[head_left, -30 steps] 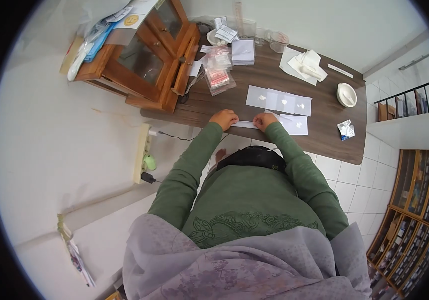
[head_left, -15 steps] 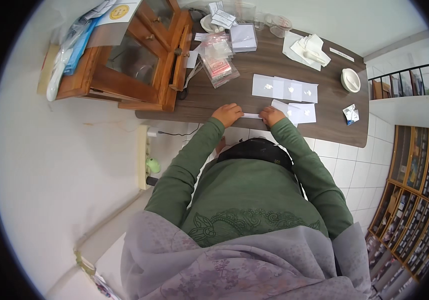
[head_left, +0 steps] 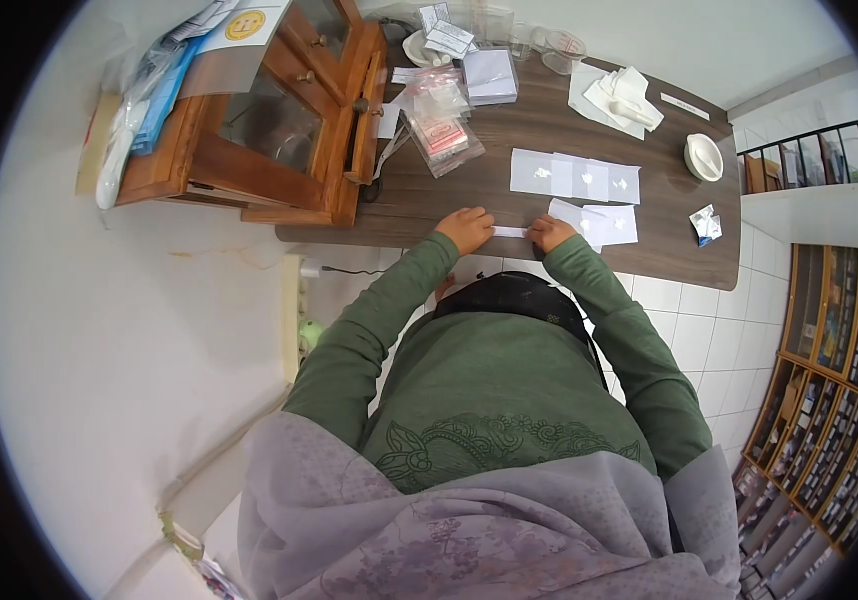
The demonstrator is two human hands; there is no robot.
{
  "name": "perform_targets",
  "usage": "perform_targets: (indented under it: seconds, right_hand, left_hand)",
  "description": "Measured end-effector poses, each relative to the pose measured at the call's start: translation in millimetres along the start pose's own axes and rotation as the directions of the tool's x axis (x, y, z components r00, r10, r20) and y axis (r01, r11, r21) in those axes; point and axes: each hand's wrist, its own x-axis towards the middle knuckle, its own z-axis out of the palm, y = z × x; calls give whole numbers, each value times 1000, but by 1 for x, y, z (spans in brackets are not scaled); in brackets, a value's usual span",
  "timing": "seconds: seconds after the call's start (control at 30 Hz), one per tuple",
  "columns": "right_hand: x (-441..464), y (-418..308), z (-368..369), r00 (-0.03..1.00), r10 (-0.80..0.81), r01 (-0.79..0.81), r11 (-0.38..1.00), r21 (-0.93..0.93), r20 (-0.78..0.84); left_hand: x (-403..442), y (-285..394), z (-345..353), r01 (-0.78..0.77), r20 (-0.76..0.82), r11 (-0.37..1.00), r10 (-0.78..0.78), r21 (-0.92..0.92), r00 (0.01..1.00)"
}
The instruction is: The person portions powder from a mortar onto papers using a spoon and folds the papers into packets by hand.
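A narrow folded strip of white paper (head_left: 510,232) lies at the front edge of the brown table, between my two hands. My left hand (head_left: 467,230) has its fingers closed on the strip's left end. On the right end, my right hand (head_left: 551,231) grips with bent fingers. Just beyond my right hand are two overlapping white paper sheets (head_left: 613,226) with small heaps of white powder. Behind them is a row of three more paper sheets (head_left: 561,172), each bearing a small white powder heap (head_left: 542,174).
A wooden cabinet (head_left: 279,130) stands at the left. Plastic bags (head_left: 441,130), a paper stack (head_left: 490,76) and glass beakers (head_left: 562,50) are at the back. A white mortar (head_left: 703,158) and a silver foil packet (head_left: 706,225) sit on the right. Shelves (head_left: 834,380) line the far right.
The strip shows slightly more of its surface between my hands. Both hands still hold its ends, and the whole view has shifted a little.
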Motion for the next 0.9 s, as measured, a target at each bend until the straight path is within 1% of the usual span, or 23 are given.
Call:
perform_targets:
  seconds: [0.13,0.23,0.33,0.4,0.53,0.63,0.73,0.83,0.9]
  right_hand:
    - [-1,2,7,1000,-11,10,998,-65,-12]
    - [-1,1,8,1000,-11,8,991,-133,-21]
    - [-3,-4,6,999,-3,-7,979,-205,-48]
    - [-3,-6,5,997,-22,2,968,-251,-76]
    - [-12,-18,2,994,22,-53,948,-314,-103]
    - [-17,-26,2,994,71,-95,943,-320,-86]
    - [-18,-29,2,992,117,-123,938,-323,-39]
    - [-19,-30,4,989,145,-140,939,-314,-7]
    - [-20,-30,5,987,158,-149,937,-316,3]
  left_hand:
    - [1,5,1,-26,34,995,23,98,999]
    - [2,8,0,-14,75,992,4,128,997]
    - [-2,12,2,21,42,992,-26,123,999]
    - [-7,21,0,84,23,982,-89,170,996]
    - [-16,42,7,249,-60,947,-242,204,969]
    - [-15,60,0,391,-16,906,-394,162,919]
    - [-9,71,-4,470,10,872,-476,137,879]
    - [-1,76,-8,530,93,838,-542,129,835]
    - [-3,76,0,541,65,829,-553,138,831]
